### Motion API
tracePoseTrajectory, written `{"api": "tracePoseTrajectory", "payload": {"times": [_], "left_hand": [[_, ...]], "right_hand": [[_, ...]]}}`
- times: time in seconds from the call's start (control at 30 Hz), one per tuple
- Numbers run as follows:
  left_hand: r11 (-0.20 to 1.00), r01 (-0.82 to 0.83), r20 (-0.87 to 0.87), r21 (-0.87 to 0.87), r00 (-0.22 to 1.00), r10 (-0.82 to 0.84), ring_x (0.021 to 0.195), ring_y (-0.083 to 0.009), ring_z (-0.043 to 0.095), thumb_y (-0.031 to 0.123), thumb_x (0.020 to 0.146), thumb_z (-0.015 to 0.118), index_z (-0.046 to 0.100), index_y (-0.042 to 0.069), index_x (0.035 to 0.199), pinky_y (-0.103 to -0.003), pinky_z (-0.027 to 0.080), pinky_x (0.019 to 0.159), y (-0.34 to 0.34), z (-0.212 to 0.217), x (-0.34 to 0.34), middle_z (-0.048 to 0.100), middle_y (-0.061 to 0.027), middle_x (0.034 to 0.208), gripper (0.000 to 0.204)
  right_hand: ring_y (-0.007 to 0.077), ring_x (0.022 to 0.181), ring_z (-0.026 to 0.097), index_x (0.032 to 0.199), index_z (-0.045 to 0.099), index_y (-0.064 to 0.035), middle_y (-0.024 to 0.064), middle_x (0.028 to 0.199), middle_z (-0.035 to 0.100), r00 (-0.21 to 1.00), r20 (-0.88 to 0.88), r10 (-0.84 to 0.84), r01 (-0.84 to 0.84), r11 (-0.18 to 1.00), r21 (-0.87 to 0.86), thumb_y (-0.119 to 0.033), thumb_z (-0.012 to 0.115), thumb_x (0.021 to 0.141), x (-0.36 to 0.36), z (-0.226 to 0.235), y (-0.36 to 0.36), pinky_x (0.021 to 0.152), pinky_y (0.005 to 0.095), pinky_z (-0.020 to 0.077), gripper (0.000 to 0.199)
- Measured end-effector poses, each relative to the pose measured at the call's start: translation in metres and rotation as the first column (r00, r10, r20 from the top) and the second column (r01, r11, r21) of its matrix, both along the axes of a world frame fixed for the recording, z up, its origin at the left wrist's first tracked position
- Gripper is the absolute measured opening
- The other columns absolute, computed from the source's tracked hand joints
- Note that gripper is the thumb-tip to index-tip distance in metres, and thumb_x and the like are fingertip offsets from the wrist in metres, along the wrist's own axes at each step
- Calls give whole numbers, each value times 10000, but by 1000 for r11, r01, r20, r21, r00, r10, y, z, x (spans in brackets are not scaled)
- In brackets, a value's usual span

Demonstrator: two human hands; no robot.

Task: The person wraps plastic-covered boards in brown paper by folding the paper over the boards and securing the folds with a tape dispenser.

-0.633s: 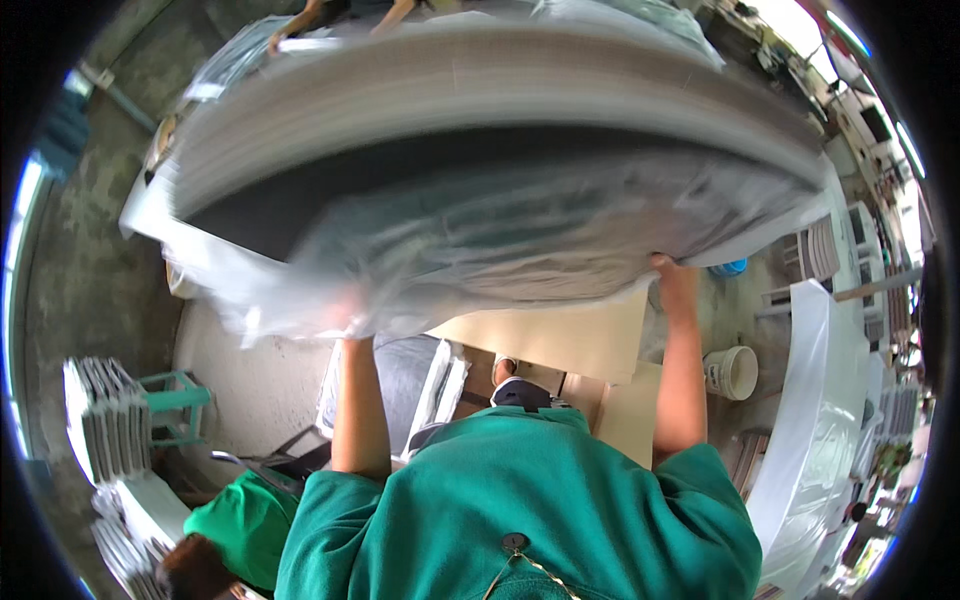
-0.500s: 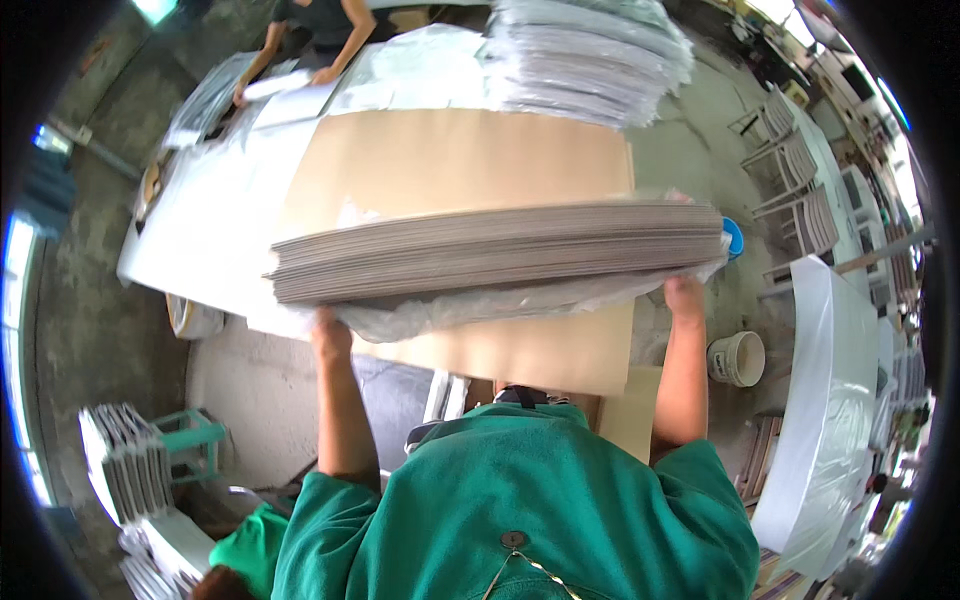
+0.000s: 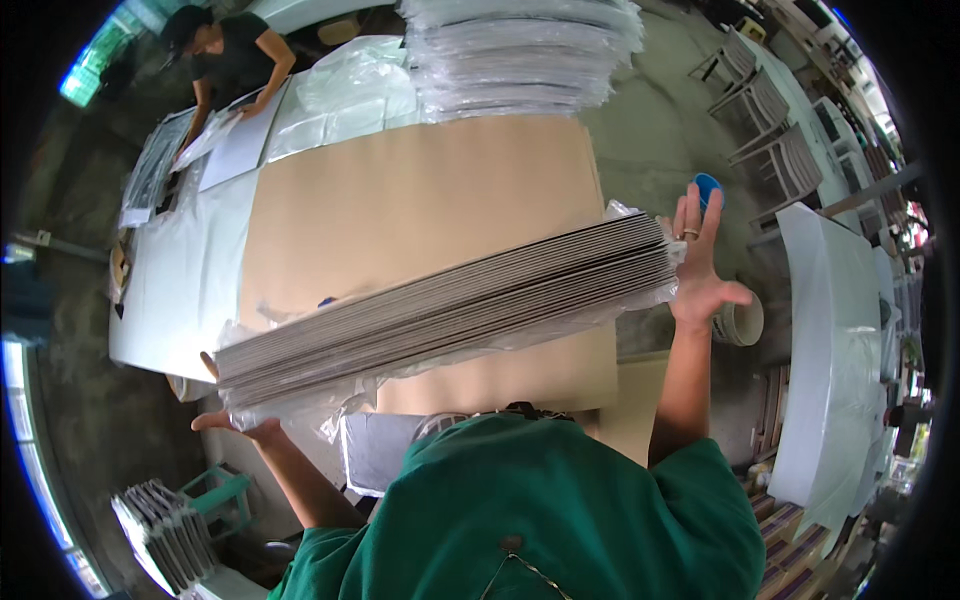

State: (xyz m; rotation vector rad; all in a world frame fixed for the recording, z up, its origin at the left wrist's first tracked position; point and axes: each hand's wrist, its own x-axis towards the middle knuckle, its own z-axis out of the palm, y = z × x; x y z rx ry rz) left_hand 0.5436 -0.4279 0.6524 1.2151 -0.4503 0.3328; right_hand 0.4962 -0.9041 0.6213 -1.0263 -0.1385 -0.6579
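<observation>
Touching grey sheet stack (image 3: 450,315) at 2 ends, left hand (image 3: 250,428), right hand (image 3: 702,278), spread open

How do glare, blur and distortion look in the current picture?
Head view: bright glare in the window strip at the left rim; head view: the stack of sheets is sharp enough to show separate layers, and the spread right hand looks clear; head view: the fisheye bows the white table's left edge, and the corners are black.

Grey sheet stack (image 3: 450,315) slantwise between left hand (image 3: 238,424) and finger-spread right hand (image 3: 700,280).
</observation>
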Motion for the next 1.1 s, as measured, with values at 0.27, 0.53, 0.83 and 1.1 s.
{"api": "tracePoseTrajectory", "payload": {"times": [0.27,0.53,0.83,1.1], "left_hand": [[896,272,-23,-351,954,-299,1045,-325,469,828,610,454,224,-66,1344,-437,378,939,13,-19,19,438,-245,1183,1179],[984,-55,-262,172,960,99,947,-224,506,184,795,528,395,-52,1258,-338,384,878,12,37,13,536,-180,968,536],[992,29,-272,121,962,5,991,-228,492,347,851,477,372,-76,1259,-329,387,873,12,30,36,526,-188,1037,597],[647,-160,100,746,987,129,1139,-284,294,725,760,352,249,37,1303,-389,225,931,50,92,67,321,-188,1222,882]], "right_hand": [[241,1155,460,1348,319,-19,212,1279,443,937,-294,190,-269,927,-259,-540,630,710,11,59,61,949,369,383,881],[291,1255,357,1396,225,-25,219,1342,366,881,-471,30,-230,899,-372,-215,587,786,12,98,66,1042,367,245,734],[342,1254,348,1396,136,11,263,1335,335,984,44,-175,41,-19,-999,-645,568,673,44,144,105,1060,446,207,1068],[356,1189,396,1371,186,9,212,1263,427,978,-118,-170,-166,-306,-937,-773,483,643,54,133,125,1037,511,208,1109]]}}
